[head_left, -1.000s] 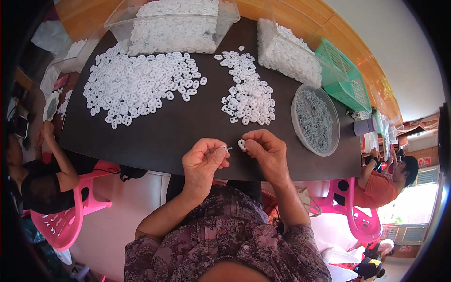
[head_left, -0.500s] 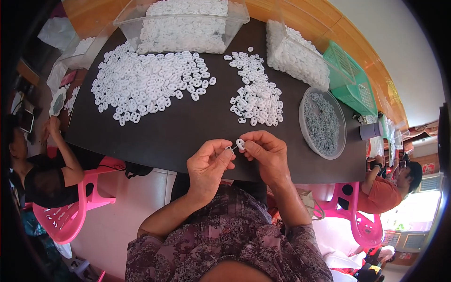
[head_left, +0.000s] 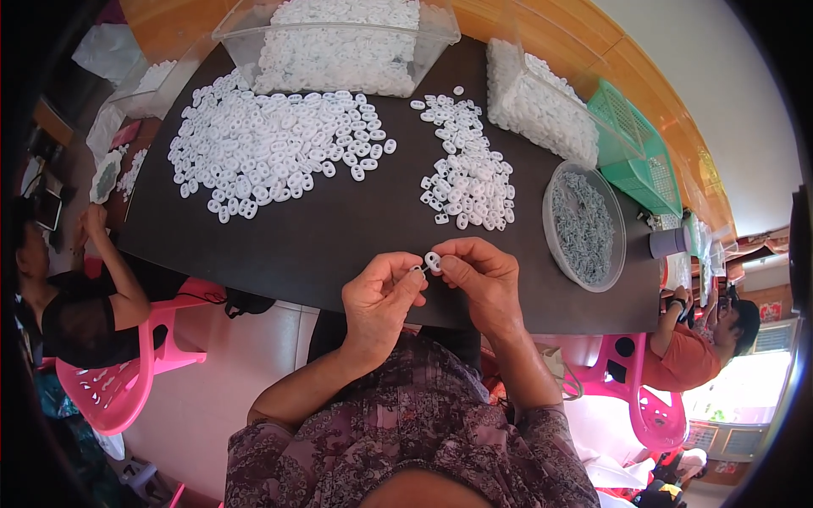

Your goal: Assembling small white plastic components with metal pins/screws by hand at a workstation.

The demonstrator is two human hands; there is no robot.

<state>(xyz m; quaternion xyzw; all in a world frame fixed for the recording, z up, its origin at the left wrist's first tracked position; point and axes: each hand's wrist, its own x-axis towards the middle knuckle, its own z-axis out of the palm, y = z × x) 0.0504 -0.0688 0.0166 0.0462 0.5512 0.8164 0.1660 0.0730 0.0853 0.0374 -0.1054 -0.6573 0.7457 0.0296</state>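
Just beyond the table's near edge, my two hands almost meet at the fingertips. My right hand (head_left: 481, 284) pinches a white oval plastic piece with two holes (head_left: 433, 261) between thumb and forefinger. My left hand (head_left: 379, 292) closes thumb and fingers on a small white piece (head_left: 417, 269), mostly covered by the fingertips. The two pieces are very close; whether they touch I cannot tell. Ahead to the left spreads a broad pile of white two-holed ovals (head_left: 262, 148). A narrower pile of small white pieces (head_left: 470, 182) lies straight ahead of my right hand.
Clear bins of white pieces (head_left: 339, 51) (head_left: 542, 110) stand at the back. At the right are a round tub (head_left: 624, 245) of small grey-blue parts, a green basket (head_left: 656, 178) and a grey-purple cup (head_left: 670, 242). Other people sit at left (head_left: 93, 296) and right (head_left: 686, 356).
Both hands stay nearly in place, and the left has edged slightly right. The thin dark gap between the two pieces looks narrower. The whole view has shifted a little.
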